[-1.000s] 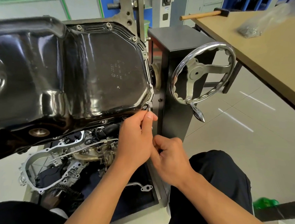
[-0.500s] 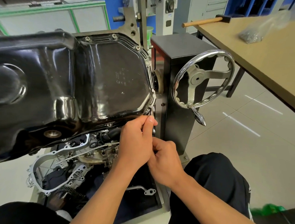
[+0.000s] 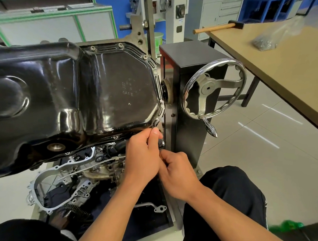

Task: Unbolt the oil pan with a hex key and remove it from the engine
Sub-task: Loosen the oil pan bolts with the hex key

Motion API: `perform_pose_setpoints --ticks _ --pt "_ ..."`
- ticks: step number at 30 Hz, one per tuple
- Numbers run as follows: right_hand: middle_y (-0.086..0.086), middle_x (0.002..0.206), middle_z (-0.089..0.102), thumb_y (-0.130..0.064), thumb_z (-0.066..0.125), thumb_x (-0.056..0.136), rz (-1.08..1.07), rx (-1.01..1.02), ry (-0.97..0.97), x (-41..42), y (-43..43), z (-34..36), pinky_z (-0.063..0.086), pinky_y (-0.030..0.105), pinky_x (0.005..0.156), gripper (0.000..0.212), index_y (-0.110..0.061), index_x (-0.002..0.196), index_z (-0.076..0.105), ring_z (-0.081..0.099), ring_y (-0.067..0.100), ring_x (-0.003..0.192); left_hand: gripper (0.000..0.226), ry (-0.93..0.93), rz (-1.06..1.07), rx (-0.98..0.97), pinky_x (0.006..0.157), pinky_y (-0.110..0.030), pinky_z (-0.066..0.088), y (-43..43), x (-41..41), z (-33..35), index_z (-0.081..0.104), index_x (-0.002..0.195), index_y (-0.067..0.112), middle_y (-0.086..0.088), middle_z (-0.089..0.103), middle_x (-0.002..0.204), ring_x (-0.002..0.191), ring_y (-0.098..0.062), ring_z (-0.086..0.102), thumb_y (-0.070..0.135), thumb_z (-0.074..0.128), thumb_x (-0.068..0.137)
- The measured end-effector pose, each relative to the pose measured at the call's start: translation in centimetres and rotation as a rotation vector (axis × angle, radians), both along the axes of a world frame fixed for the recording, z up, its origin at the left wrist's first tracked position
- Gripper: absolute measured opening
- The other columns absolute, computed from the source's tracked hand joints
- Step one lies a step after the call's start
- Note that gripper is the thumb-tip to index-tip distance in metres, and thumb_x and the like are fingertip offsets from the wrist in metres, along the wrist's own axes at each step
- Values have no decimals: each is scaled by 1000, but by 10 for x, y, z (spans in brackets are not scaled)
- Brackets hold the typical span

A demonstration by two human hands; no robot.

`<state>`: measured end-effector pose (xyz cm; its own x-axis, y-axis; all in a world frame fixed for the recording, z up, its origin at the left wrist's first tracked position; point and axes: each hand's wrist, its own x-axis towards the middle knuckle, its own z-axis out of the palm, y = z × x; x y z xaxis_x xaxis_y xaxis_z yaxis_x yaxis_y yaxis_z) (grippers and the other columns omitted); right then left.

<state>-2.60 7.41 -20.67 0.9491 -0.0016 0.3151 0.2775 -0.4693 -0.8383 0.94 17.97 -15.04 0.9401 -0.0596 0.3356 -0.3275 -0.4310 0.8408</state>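
The oil pan point(image 3: 64, 98), glossy black pressed steel with rounded bulges, is seated on the engine, its long axis running nine to three o'clock. Its five o'clock corner flange lies just at twelve o'clock of the nearer left hand point(image 3: 144, 154), thumb pressed to curled forefinger. The right hand point(image 3: 179, 173) touches it at four o'clock, also curled. Whether either holds the hex key cannot be told.

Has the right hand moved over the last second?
Yes. Against the black metal stand column, the right hand has slid slightly left, closing up against the left hand.
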Motion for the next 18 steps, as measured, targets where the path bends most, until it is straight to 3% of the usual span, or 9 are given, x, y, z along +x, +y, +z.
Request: perform_pose_setpoints --ticks 2,6,10,15,18 --pt "-9 51 46 -36 49 102 -2 -51 1 -1 -5 1 31 24 45 37 -31 66 46 41 14 45 33 10 12 -17 52 -18 37 -6 0 -2 66 76 22 17 52 49 49 -4 47 26 47 103" --pt "-4 53 49 -51 36 99 -26 -141 15 -3 -14 2 37 38 47 47 -18 70 52 43 19 47 33 17 0 -20 60 -23 42 -15 0 -2 66 76 23 21 54 52 54 -4 50 26 47 103" --pt "-4 56 51 -43 39 104 -3 -232 39 -1 -21 6 41 39 48 40 -21 73 50 47 20 50 33 6 7 -55 59 -25 36 -19 0 -7 65 78 20 23 53 52 51 -4 47 25 45 104" --pt "-4 59 47 -56 17 90 64 -532 51 0 -34 23 31 33 50 42 -26 76 42 49 26 55 33 35 41 -112 63 -30 38 -25 -2 -14 66 80 20 16 48 48 54 -5 46 26 44 105" --pt "7 75 60 -52 23 102 1 -773 97 4 -59 42 34 35 60 38 -25 83 42 61 38 74 36 96 42 -216 62 -31 44 -41 -4 -9 64 79 19 8 52 50 54 -10 52 26 40 105"
